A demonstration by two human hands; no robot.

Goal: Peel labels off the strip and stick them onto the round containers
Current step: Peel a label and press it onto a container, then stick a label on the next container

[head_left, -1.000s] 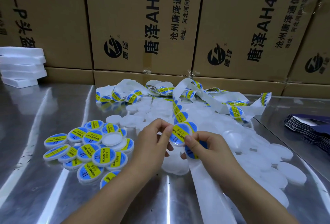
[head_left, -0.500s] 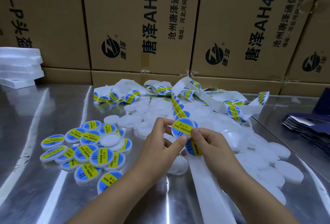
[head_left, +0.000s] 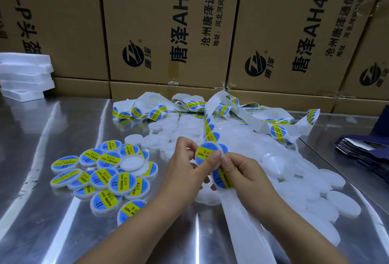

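Observation:
My left hand (head_left: 185, 169) holds a round white container (head_left: 207, 154) upright, its face covered by a blue and yellow label, with the thumb pressed on the label's lower edge. My right hand (head_left: 242, 171) pinches the white label strip (head_left: 237, 207) just below it, where another blue and yellow label (head_left: 223, 179) sits on the backing. The strip runs up behind the container into a tangled heap (head_left: 210, 112) at the back. Bare white containers (head_left: 315, 190) lie heaped to the right. Labelled containers (head_left: 107, 173) are piled on the left.
The work surface is a shiny steel table (head_left: 42, 211). Printed cardboard boxes (head_left: 168, 28) wall off the back. White foam slabs (head_left: 23, 74) are stacked at far left. Dark blue flat packets (head_left: 364, 152) lie at the right edge.
The label has come off the strip and now lies flat on the container in my left hand. Both hands rose slightly, and the left thumb slid onto the label.

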